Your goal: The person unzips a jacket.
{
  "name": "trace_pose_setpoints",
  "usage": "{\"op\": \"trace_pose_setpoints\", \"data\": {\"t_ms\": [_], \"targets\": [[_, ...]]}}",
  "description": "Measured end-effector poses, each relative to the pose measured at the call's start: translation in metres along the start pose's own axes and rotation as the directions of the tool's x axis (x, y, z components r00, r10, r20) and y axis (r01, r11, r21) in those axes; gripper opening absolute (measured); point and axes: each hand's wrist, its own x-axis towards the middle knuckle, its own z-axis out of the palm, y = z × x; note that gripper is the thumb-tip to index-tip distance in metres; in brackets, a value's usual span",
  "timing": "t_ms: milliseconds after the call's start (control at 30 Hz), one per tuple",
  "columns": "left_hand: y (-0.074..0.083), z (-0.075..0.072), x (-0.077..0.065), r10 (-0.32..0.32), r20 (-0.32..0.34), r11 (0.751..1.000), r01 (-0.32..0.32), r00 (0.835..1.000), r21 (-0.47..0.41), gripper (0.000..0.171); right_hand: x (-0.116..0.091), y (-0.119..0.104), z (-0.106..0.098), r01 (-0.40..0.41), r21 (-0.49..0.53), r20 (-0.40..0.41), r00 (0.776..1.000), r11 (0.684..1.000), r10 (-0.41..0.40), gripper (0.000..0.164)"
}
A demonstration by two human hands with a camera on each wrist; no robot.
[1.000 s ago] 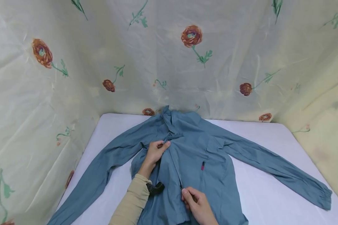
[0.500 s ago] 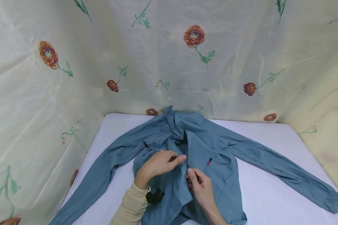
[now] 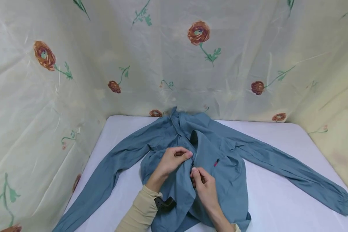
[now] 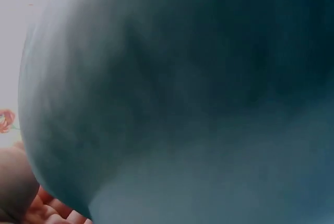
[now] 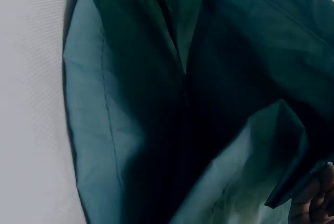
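Observation:
A blue-grey zip jacket [image 3: 229, 190] lies front up, its sleeves spread to both sides. My right hand [image 3: 204, 187] pinches the zipper pull [image 3: 192, 164] partway up the front, thumb on top. Just above it, my left hand [image 3: 172, 161] pinches the front edge of the jacket beside the zipper. Over the hands, the front panel gapes in a raised fold [image 3: 195, 138]. Close fabric [image 4: 182, 130] fills most of the left wrist view, with part of a hand at lower left. Fingers [image 5: 313, 198] show at lower right in the right wrist view, beside the lifted hem.
Under the jacket is a white table [image 3: 278, 199]. A floral-printed curtain [image 3: 150, 58] stands behind and at both sides. The right sleeve's cuff [image 3: 343, 204] reaches the table's right side. A red-tabbed pocket zipper [image 3: 216, 162] is on the chest. A black wrist device [image 3: 166, 204] sits on my left wrist.
My right hand has moved up the front with the zipper pull. My left hand has let go higher up, come down and right, and now pinches the edge just above it.

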Motion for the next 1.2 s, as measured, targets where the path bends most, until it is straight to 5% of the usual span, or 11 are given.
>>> {"op": "trace_pose_setpoints", "data": {"t_ms": [267, 433, 967, 1100, 1200], "targets": [[0.016, -0.01, -0.007, 0.052, -0.079, 0.998, -0.05, 0.996, 0.023, 0.022, -0.008, -0.007, 0.001, -0.045, 0.016, 0.052, 0.998, 0.999, 0.044, 0.027], [-0.003, -0.011, 0.002, 0.062, -0.097, 0.998, -0.059, 0.993, 0.039, 0.027, -0.008, -0.002, 0.0, -0.037, 0.012, 0.07, 0.997, 0.999, 0.036, 0.03], [-0.013, -0.012, 0.006, 0.041, -0.171, 0.998, -0.032, 0.984, 0.052, 0.023, -0.015, -0.012, 0.0, -0.042, -0.019, 0.099, 0.994, 0.999, 0.043, 0.027], [-0.013, -0.013, 0.006, 0.013, -0.163, 0.995, 0.003, 0.987, 0.098, 0.023, -0.011, 0.004, -0.002, -0.019, -0.023, 0.079, 0.997, 1.0, 0.021, 0.027], [-0.007, -0.014, 0.001, -0.052, -0.074, 0.98, 0.065, 0.996, 0.186, 0.039, -0.007, 0.01, -0.004, 0.031, -0.044, 0.039, 0.999, 0.999, -0.029, 0.027]]}}
